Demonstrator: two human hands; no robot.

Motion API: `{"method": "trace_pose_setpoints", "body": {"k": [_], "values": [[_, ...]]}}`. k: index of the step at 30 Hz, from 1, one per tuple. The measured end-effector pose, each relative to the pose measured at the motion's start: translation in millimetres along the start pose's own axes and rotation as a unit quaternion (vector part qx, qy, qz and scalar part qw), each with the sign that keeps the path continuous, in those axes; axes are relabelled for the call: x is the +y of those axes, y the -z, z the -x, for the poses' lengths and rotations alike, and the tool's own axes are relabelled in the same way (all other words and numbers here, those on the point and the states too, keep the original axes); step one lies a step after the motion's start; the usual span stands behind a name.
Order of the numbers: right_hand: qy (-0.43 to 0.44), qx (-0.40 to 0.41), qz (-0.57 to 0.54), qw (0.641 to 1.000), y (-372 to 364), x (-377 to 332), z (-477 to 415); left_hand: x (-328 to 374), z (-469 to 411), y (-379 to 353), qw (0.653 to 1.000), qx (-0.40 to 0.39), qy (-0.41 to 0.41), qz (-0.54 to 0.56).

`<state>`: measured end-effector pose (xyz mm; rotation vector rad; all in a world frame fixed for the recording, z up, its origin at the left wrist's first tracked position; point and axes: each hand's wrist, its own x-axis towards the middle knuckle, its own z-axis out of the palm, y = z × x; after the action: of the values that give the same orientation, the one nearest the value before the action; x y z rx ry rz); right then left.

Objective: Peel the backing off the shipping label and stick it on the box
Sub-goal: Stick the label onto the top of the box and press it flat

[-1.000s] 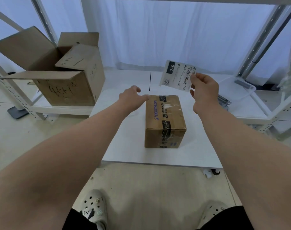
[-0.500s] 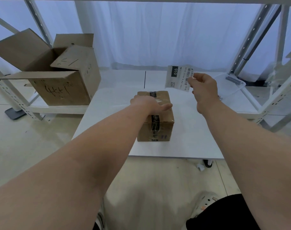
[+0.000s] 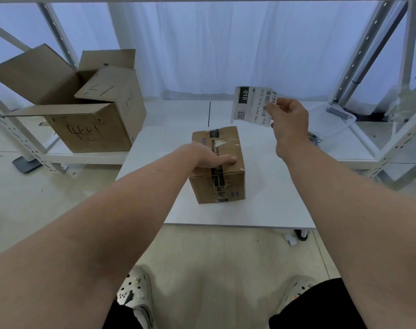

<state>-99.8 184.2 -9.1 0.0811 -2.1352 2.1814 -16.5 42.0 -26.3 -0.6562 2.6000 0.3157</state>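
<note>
**Q:** What is seen at the widest scale?

**A:** A white curtain is hung across the back, from 10 to 2 o'clock. It is framed by the posts of a white metal rack. A white counter is spread through the middle and is viewed from above by a standing person.

**Q:** What is set on or around it?

**A:** A large open carton, with handwriting on its front, is placed on a low shelf at 10 o'clock, well apart from everything else. A small brown box, sealed with printed tape, is stood on the counter at the centre. A clear plastic tub is seen at 2 o'clock.

**Q:** How are the hands placed?

**A:** The left hand is laid on top of the box, toward its 6 o'clock edge. Its fingers are stretched flat across the tape and nothing is gripped. The right hand is raised at 1 o'clock, apart from the box.

**Q:** And the label?

**A:** The shipping label is pinched at its right edge between the thumb and fingers of the right hand. It is held in the air just past the box's 1 o'clock corner, without touching it. Its printed face is turned toward the viewer: "010" in a dark block, a barcode and a small square code. Its lower left corner is curled. Whether the backing is on cannot be told.
</note>
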Motion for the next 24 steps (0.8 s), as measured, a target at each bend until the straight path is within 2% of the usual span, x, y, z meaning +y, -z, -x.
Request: {"method": "trace_pose_setpoints", "body": {"k": [5,10,14,16,19,21,24], "values": [[-0.008,-0.023,-0.012,1.0,-5,-1,2,-5,-4,-13,0.997,0.024,0.056,0.043],[-0.012,-0.021,-0.009,1.0,-6,0,3,-10,-14,-13,0.995,0.027,0.072,0.066],[-0.014,-0.023,-0.006,1.0,-5,0,2,-14,-17,-9,0.997,0.017,0.033,0.07],[-0.017,-0.026,-0.004,1.0,-4,0,1,-18,-20,-10,0.998,-0.01,-0.003,0.062],[-0.025,-0.027,-0.008,0.999,-4,1,1,-21,-18,-23,0.987,-0.09,-0.027,0.129],[-0.027,-0.028,-0.011,0.999,-4,2,0,-20,-18,-35,0.986,-0.044,-0.003,0.161],[-0.025,-0.032,-0.013,0.999,-7,3,1,-13,-15,-32,0.986,0.073,0.021,0.149]]}}
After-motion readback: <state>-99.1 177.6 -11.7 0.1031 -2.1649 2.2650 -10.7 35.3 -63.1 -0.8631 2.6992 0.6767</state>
